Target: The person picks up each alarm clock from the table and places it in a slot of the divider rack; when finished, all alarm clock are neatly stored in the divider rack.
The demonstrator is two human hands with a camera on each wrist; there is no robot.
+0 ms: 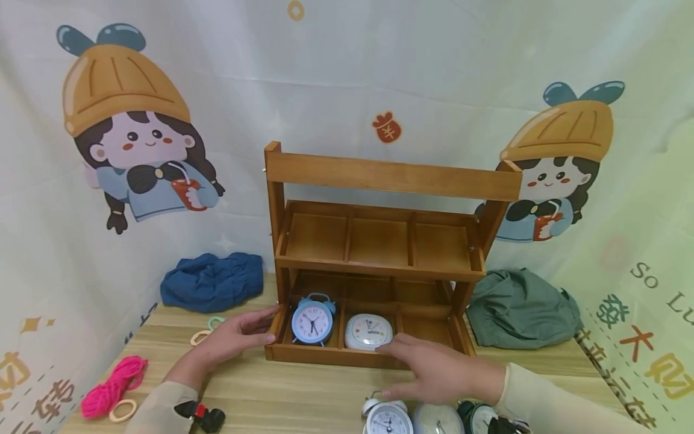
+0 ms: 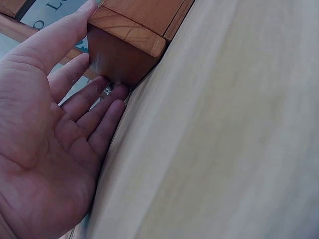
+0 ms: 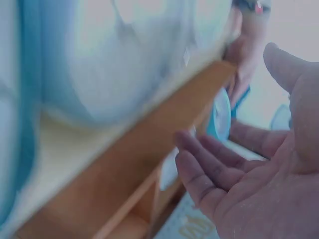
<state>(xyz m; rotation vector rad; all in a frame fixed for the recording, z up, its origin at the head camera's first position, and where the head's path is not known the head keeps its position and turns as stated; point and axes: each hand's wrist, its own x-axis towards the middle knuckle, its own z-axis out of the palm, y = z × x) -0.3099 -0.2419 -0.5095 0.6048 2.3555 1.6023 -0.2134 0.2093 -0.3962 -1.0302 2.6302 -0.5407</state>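
White oval clock (image 1: 369, 331) stands in wooden shelf (image 1: 390, 176); neither hand grips it

Directions are taken from the white oval clock, twelve pointing away from the person. It occupies the lower tier's middle front bay; full seating cannot be confirmed. The right hand (image 1: 441, 367), at four o'clock, holds nothing: fingers loosely extended, tips at the clock's near edge. The left hand (image 1: 228, 340), at nine, is spread, its fingers touching the shelf's corner. In my judgement, settling the clock calls for light fingertip pressure, face kept forward, while the left hand braces the frame.

Surroundings: a blue alarm clock (image 1: 312, 322) fills the adjoining bay at nine; a sideways push risks knocking it. A white twin-bell clock (image 1: 388, 420) at six and a pale round clock (image 1: 438, 420) at five crowd the right hand's near side. A green cloth (image 1: 520, 310) lies at three. The upper tier (image 1: 379, 241), at twelve, limits access from above.
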